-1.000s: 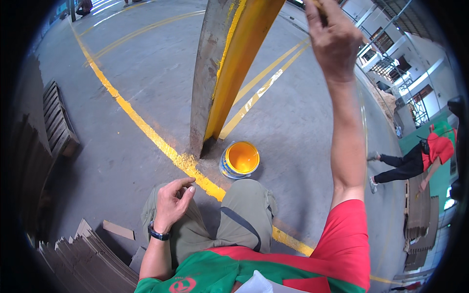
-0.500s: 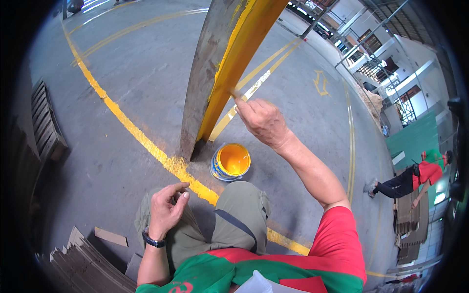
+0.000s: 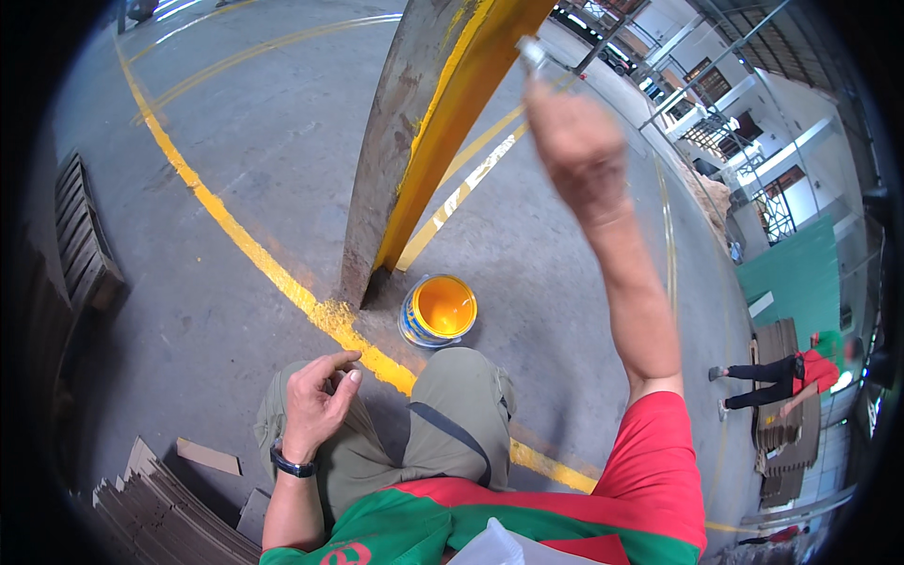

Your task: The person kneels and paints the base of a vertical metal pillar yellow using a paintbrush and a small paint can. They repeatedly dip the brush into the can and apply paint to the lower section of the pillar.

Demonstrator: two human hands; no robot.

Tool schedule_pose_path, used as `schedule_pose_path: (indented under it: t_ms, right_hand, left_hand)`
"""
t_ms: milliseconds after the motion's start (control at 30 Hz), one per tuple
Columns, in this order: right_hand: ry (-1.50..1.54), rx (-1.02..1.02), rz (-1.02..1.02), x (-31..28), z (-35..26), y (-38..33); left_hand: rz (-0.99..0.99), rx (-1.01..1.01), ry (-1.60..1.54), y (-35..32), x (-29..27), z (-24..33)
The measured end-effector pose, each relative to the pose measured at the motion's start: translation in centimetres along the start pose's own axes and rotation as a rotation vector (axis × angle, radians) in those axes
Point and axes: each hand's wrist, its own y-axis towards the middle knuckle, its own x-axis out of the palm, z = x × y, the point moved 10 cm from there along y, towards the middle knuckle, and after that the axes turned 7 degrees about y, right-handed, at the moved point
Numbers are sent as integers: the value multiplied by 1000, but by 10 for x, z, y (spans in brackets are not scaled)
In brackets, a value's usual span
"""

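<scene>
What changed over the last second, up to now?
Right hand dipped beside the post, then rose again, gripping what looks like a brush throughout. Co-worker shifted stance. Nothing visibly let go. Unchanged: left hand over the left leg, paint can on the floor.

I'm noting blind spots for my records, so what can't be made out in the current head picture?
Head view: right hand, finger positions lost to blur.
Head view: tool in it, too blurred to identify.
Head view: post, top cut off by upper edge.
Head view: bucket, inner bottom hidden by paint.
</scene>
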Motion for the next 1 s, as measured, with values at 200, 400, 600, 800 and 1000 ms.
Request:
schedule_pose_path:
  t_ms: [200,400,600,800,1000]
  right_hand:
    - [554,28,-319,52,-74,-55]
    - [524,254,-159,39,43,12]
    - [397,250,102,-36,117,71]
    - [135,306,308,-96,163,113]
    - [95,115,457,-136,165,130]
  left_hand:
    - [-2,-2,-26,0,-2,0]
    - [7,-3,-33,3,-2,4]
    - [31,-3,-53,1,-4,0]
    - [24,-19,-45,2,-2,-4]
    - [15,-38,-50,3,-1,-8]
